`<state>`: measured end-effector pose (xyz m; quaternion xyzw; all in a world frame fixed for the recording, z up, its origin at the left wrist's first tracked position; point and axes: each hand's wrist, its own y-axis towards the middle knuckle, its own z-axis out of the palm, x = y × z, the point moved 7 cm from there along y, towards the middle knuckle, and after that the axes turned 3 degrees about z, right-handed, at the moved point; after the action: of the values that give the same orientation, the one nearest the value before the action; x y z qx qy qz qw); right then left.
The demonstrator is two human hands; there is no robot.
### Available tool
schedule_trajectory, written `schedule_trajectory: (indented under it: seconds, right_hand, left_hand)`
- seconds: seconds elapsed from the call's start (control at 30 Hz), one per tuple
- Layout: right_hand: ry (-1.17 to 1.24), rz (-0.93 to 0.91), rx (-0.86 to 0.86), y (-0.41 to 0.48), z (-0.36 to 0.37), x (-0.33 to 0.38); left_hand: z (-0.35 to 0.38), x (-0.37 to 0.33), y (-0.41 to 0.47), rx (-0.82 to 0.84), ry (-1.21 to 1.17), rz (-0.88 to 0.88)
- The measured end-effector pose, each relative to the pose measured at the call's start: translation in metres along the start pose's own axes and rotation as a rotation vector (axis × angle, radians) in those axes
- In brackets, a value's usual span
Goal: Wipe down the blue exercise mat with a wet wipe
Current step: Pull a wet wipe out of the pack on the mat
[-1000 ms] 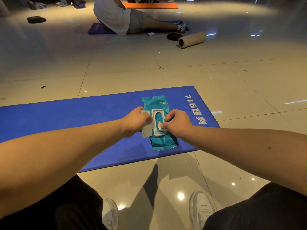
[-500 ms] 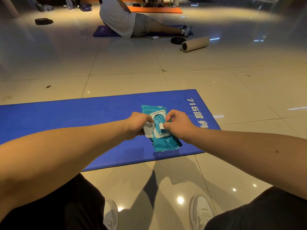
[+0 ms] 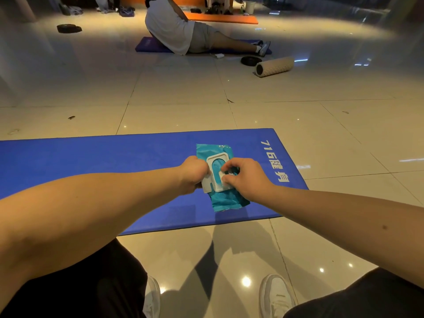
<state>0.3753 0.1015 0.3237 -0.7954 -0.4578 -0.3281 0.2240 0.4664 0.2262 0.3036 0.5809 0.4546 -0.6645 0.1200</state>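
Teal wet-wipe pack (image 3: 226,200) lying near the right end of the blue exercise mat (image 3: 91,161). Left hand (image 3: 193,174) grips its open white lid (image 3: 206,185); right hand (image 3: 249,179), fingers curled, pinches at its opening. Beyond, a ribbed foam roller (image 3: 274,66).

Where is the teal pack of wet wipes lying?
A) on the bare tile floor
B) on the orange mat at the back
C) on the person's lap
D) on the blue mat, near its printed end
D: the wipes pack lies flat on the blue mat, beside its white lettering, with the left hand and right hand gripping it at the lid.
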Motion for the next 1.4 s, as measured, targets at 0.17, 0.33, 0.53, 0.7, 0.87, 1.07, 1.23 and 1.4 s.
schedule_trajectory:
  seconds: [0.17,0.33,0.53,0.7,0.87,1.07,1.23,1.4]
  right_hand:
    - [-0.307,-0.035,-0.02,0.0,0.008,0.008]
    - [-0.578,-0.057,-0.045,-0.002,0.012,0.012]
    - [-0.62,-0.161,-0.026,-0.007,0.016,0.012]
    - [-0.616,-0.16,-0.027,-0.005,0.015,0.008]
    - [-0.602,-0.159,0.013,-0.004,0.017,0.004]
    - [-0.553,-0.162,0.045,-0.004,0.02,0.003]
    - [-0.507,-0.215,0.001,-0.004,0.017,0.006]
    - [-0.406,-0.219,0.029,-0.004,0.017,0.01]
  left_hand:
    - [-0.001,-0.001,-0.002,-0.019,0.018,-0.002]
    - [0.005,0.002,-0.007,0.011,0.069,-0.031]
    - [0.01,0.007,-0.011,0.05,0.102,-0.042]
    - [0.013,0.007,-0.012,0.056,0.108,-0.055]
    - [0.019,0.005,-0.017,0.079,0.127,-0.057]
    - [0.02,0.003,-0.023,0.08,0.177,-0.055]
    - [0.014,0.003,-0.021,0.037,0.2,-0.067]
    - [0.006,0.006,-0.013,-0.013,0.242,-0.084]
